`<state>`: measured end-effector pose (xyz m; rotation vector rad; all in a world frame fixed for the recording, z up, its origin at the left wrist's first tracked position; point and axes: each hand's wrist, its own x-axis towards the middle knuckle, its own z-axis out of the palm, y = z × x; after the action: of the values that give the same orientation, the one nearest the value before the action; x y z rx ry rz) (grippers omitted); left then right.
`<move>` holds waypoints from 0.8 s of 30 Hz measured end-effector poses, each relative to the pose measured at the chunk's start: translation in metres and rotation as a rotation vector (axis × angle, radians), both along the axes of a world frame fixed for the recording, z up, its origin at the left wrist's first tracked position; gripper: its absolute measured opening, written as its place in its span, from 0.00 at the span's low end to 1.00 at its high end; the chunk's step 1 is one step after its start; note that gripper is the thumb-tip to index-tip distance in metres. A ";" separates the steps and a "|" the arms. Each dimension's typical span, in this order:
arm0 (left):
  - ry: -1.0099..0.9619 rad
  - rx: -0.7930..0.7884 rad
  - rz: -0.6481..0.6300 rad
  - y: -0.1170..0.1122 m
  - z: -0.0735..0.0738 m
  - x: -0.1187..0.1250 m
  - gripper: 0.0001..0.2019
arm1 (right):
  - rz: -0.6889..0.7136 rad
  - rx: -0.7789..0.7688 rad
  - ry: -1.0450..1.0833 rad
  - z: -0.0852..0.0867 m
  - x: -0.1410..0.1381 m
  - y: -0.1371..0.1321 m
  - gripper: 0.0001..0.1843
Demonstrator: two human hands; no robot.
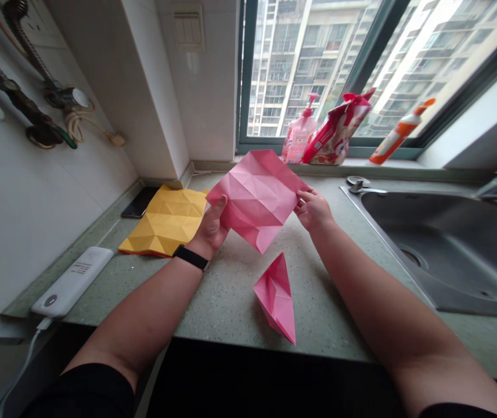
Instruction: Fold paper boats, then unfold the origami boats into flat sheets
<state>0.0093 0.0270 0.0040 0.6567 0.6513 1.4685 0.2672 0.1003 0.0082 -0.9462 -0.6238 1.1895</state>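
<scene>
Holding up a creased pink origami sheet (255, 197) over the table (231, 307), just left of the sink (440, 244), with both hands on the paper. Left hand (209, 229), black wristband (190, 256) on its wrist, pinches the lower left edge, with the thumb on top and the fingers mostly hidden behind the sheet. Right hand (313, 209) makes a narrow pinch at the right corner, fingertips (303, 195) right on the edge. The sheet is tilted up, so the whole pattern of triangular creases shows. Tip from me: keep the grip light and out at the edges like this, because squeezing mid-sheet could flatten those creases. A folded pink paper boat (276, 299) sits on the table left of the sink, under the sheet. Farther left of the sink lies a creased yellow origami sheet (164, 220), with a phone (139, 201) partly behind it and a white power bank (72, 281) past that.
</scene>
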 end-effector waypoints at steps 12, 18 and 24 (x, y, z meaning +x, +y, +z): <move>0.156 -0.172 0.262 0.007 -0.011 -0.002 0.15 | -0.044 0.182 0.069 0.001 0.001 0.006 0.16; 0.156 -0.167 0.248 0.010 -0.014 -0.003 0.09 | -0.122 0.237 0.116 0.002 0.012 0.014 0.14; 0.315 0.140 0.310 0.006 -0.008 -0.002 0.11 | -0.127 0.225 0.124 0.002 0.042 0.026 0.16</move>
<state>0.0069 0.0333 -0.0042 0.9389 0.9307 1.7244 0.3091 0.1263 0.0101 -0.7060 -0.5757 1.0332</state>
